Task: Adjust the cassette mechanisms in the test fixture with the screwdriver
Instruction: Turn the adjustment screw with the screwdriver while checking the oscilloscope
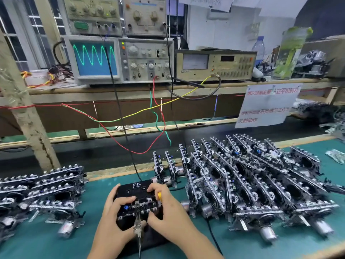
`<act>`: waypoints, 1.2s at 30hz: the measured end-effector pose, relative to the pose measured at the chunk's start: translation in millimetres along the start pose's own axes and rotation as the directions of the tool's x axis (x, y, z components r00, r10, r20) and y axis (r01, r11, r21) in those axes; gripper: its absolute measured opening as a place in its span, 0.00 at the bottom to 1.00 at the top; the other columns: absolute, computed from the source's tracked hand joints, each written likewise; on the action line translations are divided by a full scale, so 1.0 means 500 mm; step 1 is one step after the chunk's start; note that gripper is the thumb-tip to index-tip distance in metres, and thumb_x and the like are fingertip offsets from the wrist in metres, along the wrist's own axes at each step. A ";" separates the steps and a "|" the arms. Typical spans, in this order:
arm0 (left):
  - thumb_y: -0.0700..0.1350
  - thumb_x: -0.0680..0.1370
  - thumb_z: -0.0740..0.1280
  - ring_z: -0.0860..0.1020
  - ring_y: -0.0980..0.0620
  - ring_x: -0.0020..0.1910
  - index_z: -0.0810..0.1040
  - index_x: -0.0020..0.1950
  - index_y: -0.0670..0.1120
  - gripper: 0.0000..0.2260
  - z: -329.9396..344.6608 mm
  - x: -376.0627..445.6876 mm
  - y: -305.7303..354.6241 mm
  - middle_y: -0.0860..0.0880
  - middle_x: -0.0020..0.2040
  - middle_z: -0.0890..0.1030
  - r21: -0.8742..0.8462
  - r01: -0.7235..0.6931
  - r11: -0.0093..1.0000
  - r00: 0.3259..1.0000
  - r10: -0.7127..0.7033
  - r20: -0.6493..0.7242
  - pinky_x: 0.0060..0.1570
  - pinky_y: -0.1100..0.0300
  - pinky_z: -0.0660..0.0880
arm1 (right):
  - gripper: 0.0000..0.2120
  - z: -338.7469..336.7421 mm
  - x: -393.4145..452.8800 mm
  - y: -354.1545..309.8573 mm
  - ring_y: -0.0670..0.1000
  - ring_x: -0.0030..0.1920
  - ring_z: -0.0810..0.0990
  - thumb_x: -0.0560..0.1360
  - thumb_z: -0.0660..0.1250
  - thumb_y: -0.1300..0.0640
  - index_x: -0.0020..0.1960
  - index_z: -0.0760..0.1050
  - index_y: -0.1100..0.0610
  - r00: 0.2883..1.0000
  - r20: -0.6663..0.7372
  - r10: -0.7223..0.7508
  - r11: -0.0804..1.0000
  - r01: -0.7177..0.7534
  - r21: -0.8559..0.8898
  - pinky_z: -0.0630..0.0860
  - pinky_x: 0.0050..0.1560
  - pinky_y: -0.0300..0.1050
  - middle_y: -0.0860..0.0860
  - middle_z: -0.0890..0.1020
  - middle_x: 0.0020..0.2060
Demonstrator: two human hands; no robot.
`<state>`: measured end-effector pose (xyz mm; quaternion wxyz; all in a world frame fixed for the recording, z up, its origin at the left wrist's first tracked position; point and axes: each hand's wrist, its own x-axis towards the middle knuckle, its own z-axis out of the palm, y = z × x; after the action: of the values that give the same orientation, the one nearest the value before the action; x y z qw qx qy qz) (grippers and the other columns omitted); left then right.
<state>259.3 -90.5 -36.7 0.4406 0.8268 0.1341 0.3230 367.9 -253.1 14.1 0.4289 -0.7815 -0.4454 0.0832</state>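
The cassette mechanism (pixel 139 204) sits in the black test fixture (pixel 138 187) (marked "FE") near the counter's (pixel 46 240) front edge. The left hand (pixel 113 208) grips the fixture's left side; the right hand (pixel 164 204) holds a yellow-handled screwdriver (pixel 159 196) against it. Mechanism stacks (pixel 252 180) crowd the right.

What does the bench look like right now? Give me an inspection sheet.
Surface: green mat.
Job's things: cassette mechanism in black test fixture marked FE; yellow screwdriver handle.
Clutter: finished-looking mechanisms left; large batch right.
Hands: left hand grips the fixture; right hand holds the screwdriver against it.
Cables: black lead to fixture; red, green, yellow wires hang.
Surroundings: oscilloscope showing sine wave; meter; paper notice; water bottle.
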 end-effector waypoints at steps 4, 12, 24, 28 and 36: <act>0.60 0.55 0.79 0.69 0.74 0.65 0.77 0.56 0.67 0.30 0.000 0.000 0.009 0.68 0.76 0.60 -0.010 0.008 1.000 1.000 -0.008 -0.009 0.58 0.58 0.70 | 0.24 0.000 0.001 0.005 0.36 0.39 0.72 0.74 0.65 0.50 0.65 0.61 0.36 1.000 -0.013 0.006 1.000 -0.006 -0.006 0.65 0.38 0.30 0.31 0.67 0.46; 0.43 0.60 0.85 0.63 0.78 0.66 0.77 0.56 0.68 0.32 0.002 -0.002 0.008 0.70 0.75 0.60 0.000 0.025 1.000 0.999 -0.025 0.021 0.61 0.56 0.67 | 0.23 0.005 -0.002 0.005 0.37 0.38 0.72 0.74 0.66 0.50 0.64 0.61 0.36 0.999 -0.029 0.014 1.000 -0.014 0.002 0.65 0.38 0.32 0.30 0.67 0.45; 0.52 0.58 0.84 0.65 0.78 0.65 0.77 0.58 0.68 0.32 0.000 -0.001 -0.002 0.72 0.75 0.58 0.029 0.035 0.999 0.999 -0.036 0.010 0.57 0.59 0.69 | 0.23 0.011 -0.006 0.003 0.38 0.35 0.71 0.73 0.66 0.49 0.63 0.61 0.35 0.999 -0.045 0.023 0.999 -0.022 0.023 0.64 0.35 0.35 0.29 0.67 0.45; 0.57 0.56 0.82 0.65 0.77 0.66 0.77 0.57 0.68 0.32 0.001 0.000 0.003 0.71 0.75 0.59 0.018 0.020 1.000 1.000 -0.020 -0.006 0.58 0.58 0.69 | 0.22 0.009 -0.007 0.002 0.37 0.34 0.71 0.74 0.66 0.50 0.63 0.61 0.35 0.999 -0.047 0.014 1.000 -0.013 0.024 0.64 0.35 0.33 0.31 0.68 0.47; 0.63 0.53 0.76 0.65 0.78 0.65 0.76 0.56 0.70 0.31 0.001 -0.002 0.014 0.72 0.74 0.59 0.009 0.023 1.000 1.000 -0.023 -0.011 0.59 0.54 0.68 | 0.23 0.007 -0.008 0.005 0.38 0.35 0.72 0.74 0.67 0.51 0.64 0.62 0.37 0.999 -0.045 0.017 0.999 -0.015 0.033 0.67 0.37 0.29 0.31 0.68 0.46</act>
<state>258.5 -95.1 -31.8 0.4399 0.8253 0.1475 0.3218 365.2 -254.5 9.0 0.4508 -0.7797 -0.4278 0.0761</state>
